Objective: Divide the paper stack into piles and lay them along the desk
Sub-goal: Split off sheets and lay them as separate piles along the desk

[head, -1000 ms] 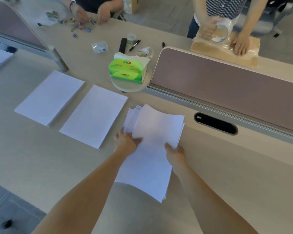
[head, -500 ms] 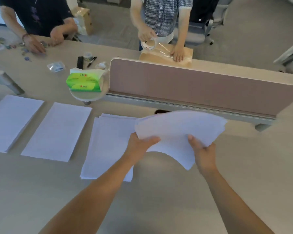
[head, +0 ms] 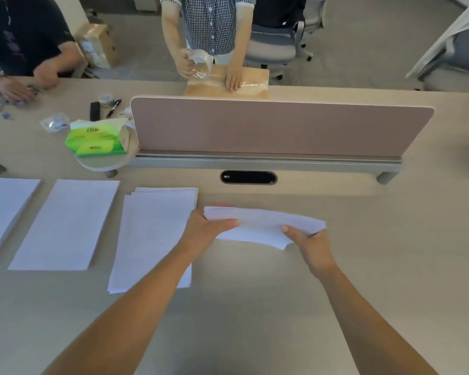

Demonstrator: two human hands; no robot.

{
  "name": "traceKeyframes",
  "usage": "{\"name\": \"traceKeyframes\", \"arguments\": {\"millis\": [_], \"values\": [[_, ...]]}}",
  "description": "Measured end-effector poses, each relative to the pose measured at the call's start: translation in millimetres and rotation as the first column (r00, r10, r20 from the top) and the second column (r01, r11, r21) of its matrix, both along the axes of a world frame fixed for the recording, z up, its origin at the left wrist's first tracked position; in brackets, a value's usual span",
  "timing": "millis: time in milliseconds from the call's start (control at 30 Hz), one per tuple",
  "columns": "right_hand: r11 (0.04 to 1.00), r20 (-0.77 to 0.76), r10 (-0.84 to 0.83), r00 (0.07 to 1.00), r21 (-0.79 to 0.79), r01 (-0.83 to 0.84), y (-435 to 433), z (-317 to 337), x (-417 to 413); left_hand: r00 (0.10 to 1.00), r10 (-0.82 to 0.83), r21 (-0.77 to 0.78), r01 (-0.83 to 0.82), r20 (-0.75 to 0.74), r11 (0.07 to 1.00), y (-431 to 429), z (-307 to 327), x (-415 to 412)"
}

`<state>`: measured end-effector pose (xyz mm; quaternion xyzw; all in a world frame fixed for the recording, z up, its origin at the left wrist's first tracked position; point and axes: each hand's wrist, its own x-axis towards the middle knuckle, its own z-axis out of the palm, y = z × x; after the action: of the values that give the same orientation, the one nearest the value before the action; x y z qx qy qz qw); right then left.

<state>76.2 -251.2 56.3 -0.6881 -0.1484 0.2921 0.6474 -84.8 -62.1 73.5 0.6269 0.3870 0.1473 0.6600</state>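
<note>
Both hands grip one sagging sheaf (head: pixel 266 226) above the desk (head: pixel 255 307): left hand (head: pixel 206 230) and right hand (head: pixel 310 243) have fingers closed on its ends, right of three piles (head: pixel 152 239).

Both my forearms reach forward, bare. My left hand (head: pixel 205 228) is closed with the thumb on top, pointing right. My right hand (head: pixel 310 243) is closed too, thumb pointing left, wrist bent slightly inward.
</note>
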Motion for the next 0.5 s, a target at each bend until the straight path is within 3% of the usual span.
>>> {"name": "traceKeyframes", "arguments": {"millis": [133,333,500], "values": [[0.998,0.011,0.066,0.998,-0.015,-0.066,2.3,2.0,3.0,0.998,-0.069,-0.019,0.069,-0.007,0.997,-2.8,0.0,5.8],[0.987,0.015,-0.021,1.000,0.158,0.019,17.1,19.0,5.0,0.996,0.045,-0.005,-0.044,0.079,0.999,-11.4,12.1,18.2],[0.994,-0.041,0.075,0.996,0.077,-0.072,7.3,12.5,14.1,0.993,-0.004,0.000,0.004,0.118,1.000,-1.3,5.4,8.9]]}}
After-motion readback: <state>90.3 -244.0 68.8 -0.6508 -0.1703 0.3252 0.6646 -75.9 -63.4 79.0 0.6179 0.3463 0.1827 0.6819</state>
